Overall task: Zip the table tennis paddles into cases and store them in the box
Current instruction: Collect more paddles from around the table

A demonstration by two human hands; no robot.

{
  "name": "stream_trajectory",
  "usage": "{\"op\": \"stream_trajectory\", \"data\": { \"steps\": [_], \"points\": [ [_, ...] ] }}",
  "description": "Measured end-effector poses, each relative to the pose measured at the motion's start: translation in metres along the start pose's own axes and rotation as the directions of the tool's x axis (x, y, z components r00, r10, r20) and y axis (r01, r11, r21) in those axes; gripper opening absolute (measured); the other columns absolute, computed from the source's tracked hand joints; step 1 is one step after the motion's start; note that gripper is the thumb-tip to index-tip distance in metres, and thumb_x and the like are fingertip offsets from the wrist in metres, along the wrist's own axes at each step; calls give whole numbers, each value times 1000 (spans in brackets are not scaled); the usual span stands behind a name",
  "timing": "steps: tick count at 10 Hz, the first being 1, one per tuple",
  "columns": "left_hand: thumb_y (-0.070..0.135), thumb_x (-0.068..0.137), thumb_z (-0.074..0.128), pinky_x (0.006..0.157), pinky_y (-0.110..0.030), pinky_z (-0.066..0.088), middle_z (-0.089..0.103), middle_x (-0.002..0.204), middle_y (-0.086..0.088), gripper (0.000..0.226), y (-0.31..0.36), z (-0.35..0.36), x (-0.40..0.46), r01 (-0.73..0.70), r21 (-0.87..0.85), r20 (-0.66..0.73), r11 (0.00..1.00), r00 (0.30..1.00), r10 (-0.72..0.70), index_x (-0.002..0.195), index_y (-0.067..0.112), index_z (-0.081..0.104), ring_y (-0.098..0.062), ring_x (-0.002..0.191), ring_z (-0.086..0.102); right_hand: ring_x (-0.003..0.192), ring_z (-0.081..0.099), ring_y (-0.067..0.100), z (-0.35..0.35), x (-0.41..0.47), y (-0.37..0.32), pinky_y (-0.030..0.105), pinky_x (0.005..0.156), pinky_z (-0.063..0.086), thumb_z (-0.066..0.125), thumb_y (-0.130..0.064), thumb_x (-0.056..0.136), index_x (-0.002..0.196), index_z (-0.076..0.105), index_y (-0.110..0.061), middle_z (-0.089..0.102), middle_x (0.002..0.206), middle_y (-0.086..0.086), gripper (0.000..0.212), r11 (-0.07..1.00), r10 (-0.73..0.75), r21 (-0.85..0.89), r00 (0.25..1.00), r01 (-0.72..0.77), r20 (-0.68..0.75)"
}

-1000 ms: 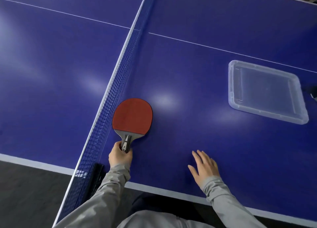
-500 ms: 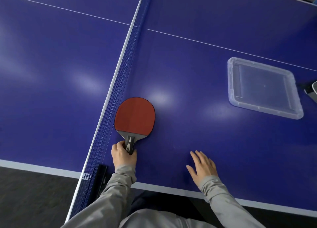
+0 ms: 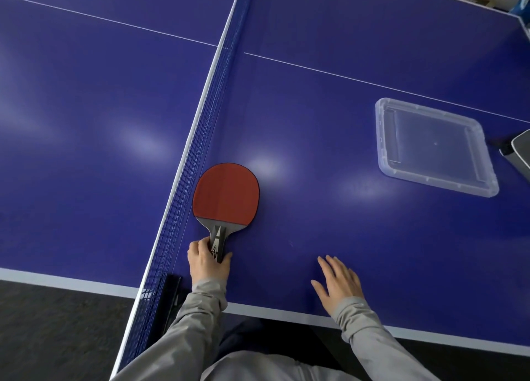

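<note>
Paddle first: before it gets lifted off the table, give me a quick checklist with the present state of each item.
1. Left hand grip: fingers wrapped around the paddle handle. Ok.
2. Paddle position: lies flat, red face up, right beside the net; whether it touches the mesh, cannot tell.
3. Right hand: open, holding nothing, palm down at the table near edge. Ok.
4. Paddle case within view: only a grey object cut off at the right edge; cannot tell.
5. Clear plastic tray: nothing in it, far right of the paddle; whether it is the box or its lid, cannot tell.
</note>
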State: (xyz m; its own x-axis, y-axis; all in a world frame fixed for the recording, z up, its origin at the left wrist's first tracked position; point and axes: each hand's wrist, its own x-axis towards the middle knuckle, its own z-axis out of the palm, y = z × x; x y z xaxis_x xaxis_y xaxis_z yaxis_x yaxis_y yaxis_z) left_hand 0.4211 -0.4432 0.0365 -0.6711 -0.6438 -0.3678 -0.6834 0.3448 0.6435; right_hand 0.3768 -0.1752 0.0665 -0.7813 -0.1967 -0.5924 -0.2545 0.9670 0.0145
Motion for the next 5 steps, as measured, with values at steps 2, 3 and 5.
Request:
{"op": "stream_trajectory", "data": {
  "steps": [2, 3, 5],
  "points": [
    [21, 64, 85, 100, -45, 34, 49, 125, -22, 79, 0, -11, -14, -84, 70, 28, 994, 996, 82, 129, -5, 47, -39, 118, 44, 145, 6, 14, 3, -4, 1, 38, 117, 14, 29, -48, 96, 148, 11, -25, 9, 158, -4, 60, 1000, 9, 25, 1000, -9, -8],
    [44, 73, 74, 101, -50, 35, 39, 143, -17, 85, 4, -16, -30, -164, 203, -12, 965, 985, 170, 138, 1, 39, -36, 130, 39, 145, 6, 14, 5, -7, 2, 37, 117, 14, 29, -49, 96, 148, 10, -25, 9, 158, -4, 60, 999, 26, 44, 999, -25, -22],
    [69, 88, 13, 113, -35, 18, 39, 147, -14, 88, 24, -14, -54, -505, 431, 157, 747, 858, 490, 138, 3, 42, -31, 136, 37, 146, 5, 15, 8, -14, 6, 38, 117, 14, 29, -48, 96, 148, 10, -24, 8, 158, -3, 61, 989, 82, 125, 995, -75, -57]
  ]
}}
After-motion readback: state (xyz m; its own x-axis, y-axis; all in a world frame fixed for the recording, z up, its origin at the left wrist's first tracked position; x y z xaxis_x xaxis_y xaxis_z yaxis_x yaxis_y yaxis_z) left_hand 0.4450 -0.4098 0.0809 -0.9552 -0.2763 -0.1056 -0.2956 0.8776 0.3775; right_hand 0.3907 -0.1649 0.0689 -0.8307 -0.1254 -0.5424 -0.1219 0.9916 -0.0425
